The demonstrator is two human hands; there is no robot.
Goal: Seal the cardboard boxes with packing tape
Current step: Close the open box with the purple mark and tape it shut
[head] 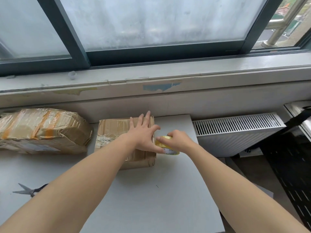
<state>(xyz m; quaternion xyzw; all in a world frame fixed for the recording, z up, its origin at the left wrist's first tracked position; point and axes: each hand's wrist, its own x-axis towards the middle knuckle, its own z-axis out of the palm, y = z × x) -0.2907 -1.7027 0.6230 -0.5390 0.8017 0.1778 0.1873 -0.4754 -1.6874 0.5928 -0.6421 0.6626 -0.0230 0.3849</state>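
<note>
My left hand (pixel 143 132) presses, fingers spread, on the box (pixel 116 130); my right hand (pixel 178 140) grips the tape roll (pixel 165 146) — at 3 o'clock (box's long axis 12–6).

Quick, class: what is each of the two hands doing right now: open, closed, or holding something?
Left hand: open, fingers spread flat on the smaller cardboard box.
Right hand: closed around the yellow tape roll.

The tape roll (pixel 170 151) bears a white label reading partly "MAD" and "CHIN"
</note>
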